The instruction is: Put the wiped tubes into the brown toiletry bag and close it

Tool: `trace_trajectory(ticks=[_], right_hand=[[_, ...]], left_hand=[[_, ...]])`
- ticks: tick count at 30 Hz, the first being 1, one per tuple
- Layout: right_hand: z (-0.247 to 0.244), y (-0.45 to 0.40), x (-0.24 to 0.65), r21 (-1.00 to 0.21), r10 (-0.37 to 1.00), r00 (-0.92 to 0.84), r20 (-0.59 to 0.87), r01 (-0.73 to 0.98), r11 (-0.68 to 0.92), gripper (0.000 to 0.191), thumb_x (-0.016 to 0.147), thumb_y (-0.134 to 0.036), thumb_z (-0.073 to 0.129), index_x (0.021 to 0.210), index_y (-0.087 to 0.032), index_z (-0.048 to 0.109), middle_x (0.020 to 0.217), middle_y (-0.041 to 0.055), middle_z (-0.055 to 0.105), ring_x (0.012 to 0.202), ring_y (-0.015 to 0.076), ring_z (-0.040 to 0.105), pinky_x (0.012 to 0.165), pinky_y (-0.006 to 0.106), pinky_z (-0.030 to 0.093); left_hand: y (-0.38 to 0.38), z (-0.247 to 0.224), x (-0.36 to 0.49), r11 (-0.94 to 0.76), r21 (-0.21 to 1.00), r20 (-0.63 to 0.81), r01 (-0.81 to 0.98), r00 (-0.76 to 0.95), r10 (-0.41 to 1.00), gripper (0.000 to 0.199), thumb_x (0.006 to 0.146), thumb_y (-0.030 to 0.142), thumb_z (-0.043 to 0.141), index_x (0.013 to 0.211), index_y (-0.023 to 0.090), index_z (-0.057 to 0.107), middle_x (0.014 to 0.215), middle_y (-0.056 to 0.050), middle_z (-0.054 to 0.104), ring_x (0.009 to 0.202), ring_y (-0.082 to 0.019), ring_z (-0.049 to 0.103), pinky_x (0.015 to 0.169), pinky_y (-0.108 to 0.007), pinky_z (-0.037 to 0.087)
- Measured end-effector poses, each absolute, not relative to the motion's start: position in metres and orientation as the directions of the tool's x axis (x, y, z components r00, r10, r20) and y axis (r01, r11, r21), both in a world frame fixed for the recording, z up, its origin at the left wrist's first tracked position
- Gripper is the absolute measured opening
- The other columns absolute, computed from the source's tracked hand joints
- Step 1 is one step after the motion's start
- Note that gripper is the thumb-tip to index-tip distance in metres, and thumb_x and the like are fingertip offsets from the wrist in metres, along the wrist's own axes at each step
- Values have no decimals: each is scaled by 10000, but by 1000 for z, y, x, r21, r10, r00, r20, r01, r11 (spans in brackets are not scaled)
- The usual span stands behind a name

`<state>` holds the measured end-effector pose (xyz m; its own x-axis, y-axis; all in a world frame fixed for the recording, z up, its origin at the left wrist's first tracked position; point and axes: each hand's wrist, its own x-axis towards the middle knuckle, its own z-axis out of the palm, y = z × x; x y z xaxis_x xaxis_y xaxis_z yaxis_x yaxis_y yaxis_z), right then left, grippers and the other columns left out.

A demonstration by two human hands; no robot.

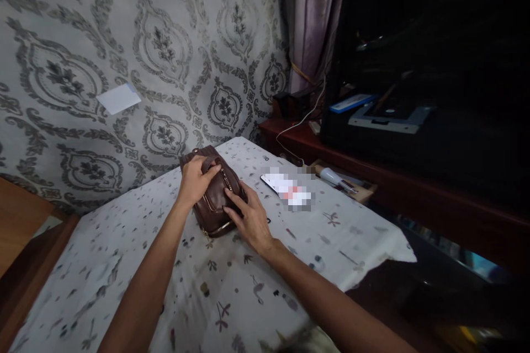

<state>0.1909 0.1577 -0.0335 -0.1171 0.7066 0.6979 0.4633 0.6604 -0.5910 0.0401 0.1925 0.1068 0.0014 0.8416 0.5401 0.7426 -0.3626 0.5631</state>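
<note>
A brown leather-look bag (216,198) with gold-coloured zips and a short strap rests at an angle on the patterned tablecloth. My left hand (194,181) is closed around its upper left side, the thumb lying by the strap. On the bag's right side is my right hand (253,222), with two fingertips against the front near a zip and its other fingers partly hidden along the side. The bag's inside cannot be seen.
A lit phone (285,190), partly blurred out, lies right of the bag. Beyond it, a white tube-like object (331,176) sits in a small wooden tray (366,192). A white cable (300,121) hangs near the dark red cabinet (285,131). Patterned wallpaper (165,38) stands behind the table.
</note>
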Motion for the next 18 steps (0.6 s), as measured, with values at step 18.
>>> trace_trajectory(ticks=[18], right_hand=[[-35, 158, 191, -602, 706, -129, 697, 431, 672, 440, 1002, -378, 527, 1438, -333, 562, 1559, 130, 384, 1429, 339, 429, 1125, 569, 458]], left_hand=[[161, 124, 20, -315, 400, 509, 861, 77, 857, 155, 839, 312, 666, 943, 215, 727, 989, -47, 749, 952, -243, 633, 868, -366, 460]])
